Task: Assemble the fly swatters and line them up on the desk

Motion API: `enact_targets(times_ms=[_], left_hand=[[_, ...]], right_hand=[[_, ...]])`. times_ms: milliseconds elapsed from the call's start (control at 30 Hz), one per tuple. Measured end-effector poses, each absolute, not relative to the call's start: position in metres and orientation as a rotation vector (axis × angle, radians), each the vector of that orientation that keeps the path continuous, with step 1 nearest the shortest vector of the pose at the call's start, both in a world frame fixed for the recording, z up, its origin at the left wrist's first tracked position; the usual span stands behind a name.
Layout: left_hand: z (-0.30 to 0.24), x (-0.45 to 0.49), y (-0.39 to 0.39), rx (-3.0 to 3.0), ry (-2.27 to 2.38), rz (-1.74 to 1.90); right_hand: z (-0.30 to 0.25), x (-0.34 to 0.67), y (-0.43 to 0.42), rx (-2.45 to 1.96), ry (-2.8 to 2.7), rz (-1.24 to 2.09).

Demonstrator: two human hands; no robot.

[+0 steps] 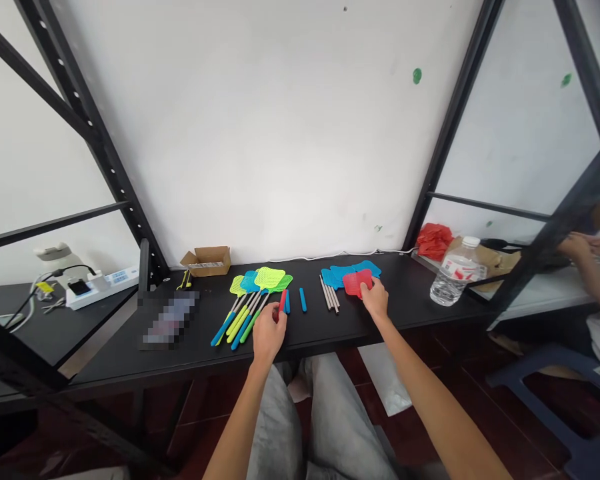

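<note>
Your left hand [269,333] closes in a tight grip around a red handle [283,301], which tilts up just above the black shelf top [410,293]. Your right hand [375,298] pinches a red mesh swatter head [357,282] in a narrow hold between thumb and fingers, just over the blue mesh heads [350,275] lying on the shelf. Between your hands lie two loose blue handles [303,300] and a small bunch of bare metal rods [329,292]. To your left, fly swatters [250,308] with green, yellow and blue heads fan out toward the wall. Farther left are a blurred patch [170,320] and an open cardboard box [207,260] against the white wall [260,120]. To your right stand a water bottle [455,273] and a red plastic bag [434,241]. Black steel shelf uprights [100,147] frame the bench, and a white power strip [97,288] sits on a side table at far left. At far right, a co-worker's hand [575,248] shows near a blue stool [545,380], above dark red floor tiles [215,427].
</note>
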State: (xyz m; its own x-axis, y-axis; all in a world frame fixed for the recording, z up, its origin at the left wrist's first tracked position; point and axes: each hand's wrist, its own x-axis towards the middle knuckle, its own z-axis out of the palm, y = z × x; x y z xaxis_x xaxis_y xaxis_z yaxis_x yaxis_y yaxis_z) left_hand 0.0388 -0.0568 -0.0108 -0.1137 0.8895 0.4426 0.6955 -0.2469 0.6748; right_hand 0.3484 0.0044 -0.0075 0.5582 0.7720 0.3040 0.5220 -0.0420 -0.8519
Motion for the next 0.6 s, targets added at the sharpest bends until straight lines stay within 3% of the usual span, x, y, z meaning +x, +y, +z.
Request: enact_targets(times_ms=[233,367,600], left_hand=[[-0.012,0.039,-0.056,1.906,1.757,1.316],[-0.012,0.038,-0.055,1.912,1.747,1.314],[-0.014,0.038,-0.053,1.894,1.738,1.328]], right_hand=[[0.014,0.324,-0.012,-1.999,-1.404,-0.035],[0.024,0.297,-0.003,-2.016,-1.695,0.297],[0.036,0.302,0.024,-1.907,-1.681,0.758]])
